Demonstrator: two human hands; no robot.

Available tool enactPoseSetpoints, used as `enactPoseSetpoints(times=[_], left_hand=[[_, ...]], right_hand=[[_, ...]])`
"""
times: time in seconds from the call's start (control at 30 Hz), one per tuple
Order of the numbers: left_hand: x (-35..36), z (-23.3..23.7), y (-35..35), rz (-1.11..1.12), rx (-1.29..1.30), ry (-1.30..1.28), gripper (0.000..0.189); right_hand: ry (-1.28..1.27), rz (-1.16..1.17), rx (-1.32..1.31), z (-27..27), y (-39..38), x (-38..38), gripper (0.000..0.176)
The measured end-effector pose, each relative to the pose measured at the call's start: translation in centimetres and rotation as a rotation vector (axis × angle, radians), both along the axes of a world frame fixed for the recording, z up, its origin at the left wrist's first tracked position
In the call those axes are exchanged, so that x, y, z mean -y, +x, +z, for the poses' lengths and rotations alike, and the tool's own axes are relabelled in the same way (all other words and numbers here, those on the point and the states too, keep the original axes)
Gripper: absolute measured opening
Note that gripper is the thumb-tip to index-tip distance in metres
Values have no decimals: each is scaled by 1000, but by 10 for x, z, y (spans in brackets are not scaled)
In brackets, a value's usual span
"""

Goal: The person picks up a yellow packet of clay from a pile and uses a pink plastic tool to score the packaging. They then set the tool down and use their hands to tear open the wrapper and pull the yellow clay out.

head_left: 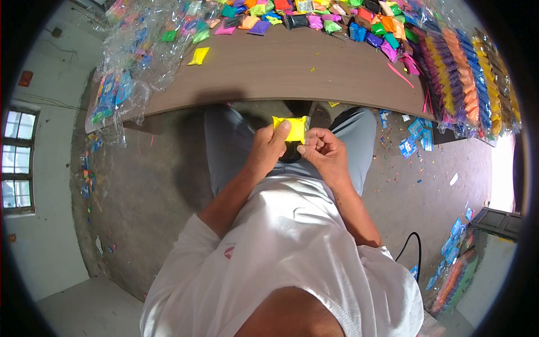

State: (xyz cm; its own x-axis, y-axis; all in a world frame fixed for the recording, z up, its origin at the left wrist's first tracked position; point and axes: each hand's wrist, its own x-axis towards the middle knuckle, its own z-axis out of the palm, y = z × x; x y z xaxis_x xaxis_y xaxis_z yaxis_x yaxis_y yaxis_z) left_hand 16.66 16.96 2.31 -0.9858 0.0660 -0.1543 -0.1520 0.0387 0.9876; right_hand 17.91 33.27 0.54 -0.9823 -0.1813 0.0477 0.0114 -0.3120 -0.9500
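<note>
A small bright yellow packet [293, 130] with a clear wrapper edge is held up over my lap, just short of the table's front edge. My left hand [269, 147] grips it from the left, the thumb lying across its face. At the packet's right side, my right hand [325, 153] pinches the clear edge between thumb and fingers. What is inside the wrapper cannot be made out. Another yellow packet [199, 56] lies alone on the brown table [269, 67], ahead and to the left.
Many coloured packets [331, 27] are heaped along the table's far side. Clear plastic bags [151, 62] pile up at the left. Strips of joined coloured packets [466, 78] hang over the right end. Blue cards [409, 147] and scraps litter the floor.
</note>
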Motion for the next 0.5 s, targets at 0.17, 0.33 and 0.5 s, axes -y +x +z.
enactPoseSetpoints(times=[0.17, 0.33, 0.5], left_hand=[[0, 2, 0, -7, 16, 21, 47], [1, -11, 0, -20, -1, -11, 48], [2, -14, 2, -46, -11, -40, 51]], right_hand=[[66, -28, 27, -4, -2, -2, 17], [57, 56, 64, -2, -3, -5, 12], [57, 120, 98, -10, -6, -9, 11]])
